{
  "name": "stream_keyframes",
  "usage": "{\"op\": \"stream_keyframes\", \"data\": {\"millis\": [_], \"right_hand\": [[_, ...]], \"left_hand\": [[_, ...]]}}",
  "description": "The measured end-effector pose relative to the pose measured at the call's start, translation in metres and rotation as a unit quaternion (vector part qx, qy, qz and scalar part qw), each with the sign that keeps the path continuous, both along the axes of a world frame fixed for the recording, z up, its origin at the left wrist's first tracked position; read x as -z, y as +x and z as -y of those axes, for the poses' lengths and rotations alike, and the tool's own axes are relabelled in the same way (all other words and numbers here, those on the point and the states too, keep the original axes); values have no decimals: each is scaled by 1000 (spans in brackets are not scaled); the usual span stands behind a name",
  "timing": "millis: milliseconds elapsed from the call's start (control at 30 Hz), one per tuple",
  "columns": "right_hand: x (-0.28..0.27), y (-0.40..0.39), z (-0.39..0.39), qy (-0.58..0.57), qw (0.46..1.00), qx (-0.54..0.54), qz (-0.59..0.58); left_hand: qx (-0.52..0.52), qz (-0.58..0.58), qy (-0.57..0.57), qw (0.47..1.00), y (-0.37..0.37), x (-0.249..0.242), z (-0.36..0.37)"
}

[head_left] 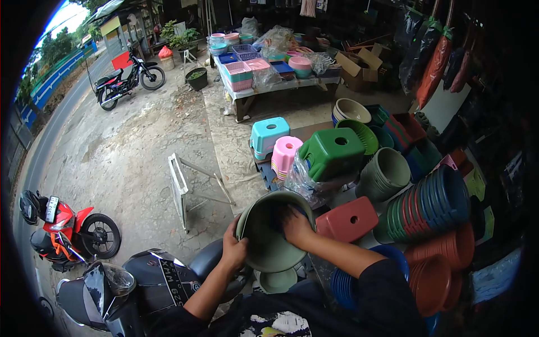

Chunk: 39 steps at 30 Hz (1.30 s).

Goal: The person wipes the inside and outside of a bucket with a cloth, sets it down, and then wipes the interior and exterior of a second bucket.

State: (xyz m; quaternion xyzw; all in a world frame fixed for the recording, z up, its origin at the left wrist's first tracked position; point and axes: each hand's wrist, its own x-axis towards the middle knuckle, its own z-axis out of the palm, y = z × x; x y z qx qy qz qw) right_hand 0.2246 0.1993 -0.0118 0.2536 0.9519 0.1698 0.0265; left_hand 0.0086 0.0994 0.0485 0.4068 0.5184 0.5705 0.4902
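Observation:
A grey-green plastic bucket (269, 255) is tilted in front of my body, its open mouth facing me. My left hand (234, 246) is closed on its left rim, with the thumb on the inner side. My right hand (296, 229) reaches inside, against the far inner wall. Something dark and bluish shows by its fingers, too shadowed to name, and the fingertips are lost in the dark. Just below the bucket is another grey-green container (278, 281). A red-brown stool (348, 219) lies to the right of my right hand.
Nested buckets (424, 205) and brown pots (429, 283) crowd the right side. Ahead stand green (334, 151), pink (287, 154) and light-blue stools (269, 132). A white folding frame (179, 194) stands left, a parked motorbike (163, 278) close at lower left. Farther off, a table (269, 87) bears plasticware.

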Motion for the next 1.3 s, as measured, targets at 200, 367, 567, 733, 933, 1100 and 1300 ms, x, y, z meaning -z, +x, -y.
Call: {"op": "stream_keyframes", "data": {"millis": [200,367,567,733,933,1100,1300], "right_hand": [[-13,-32,74,-517,817,244,-70],[-36,-58,79,-766,436,257,-395],[-76,-59,44,-749,121,163,-631],[-64,-33,24,-632,-6,149,-760],[-27,-33,67,-564,172,234,-773],[-2,-39,131,-586,695,122,-399],[-36,25,119,-311,935,148,-83]], "left_hand": [[-21,100,8,995,5,16,-1],[5,66,4,998,13,26,10],[29,137,-17,990,7,23,15],[21,107,-18,994,5,28,23],[-5,27,-12,1000,9,43,31],[-36,153,-9,988,4,35,21],[-28,93,-8,995,-5,19,29]]}}
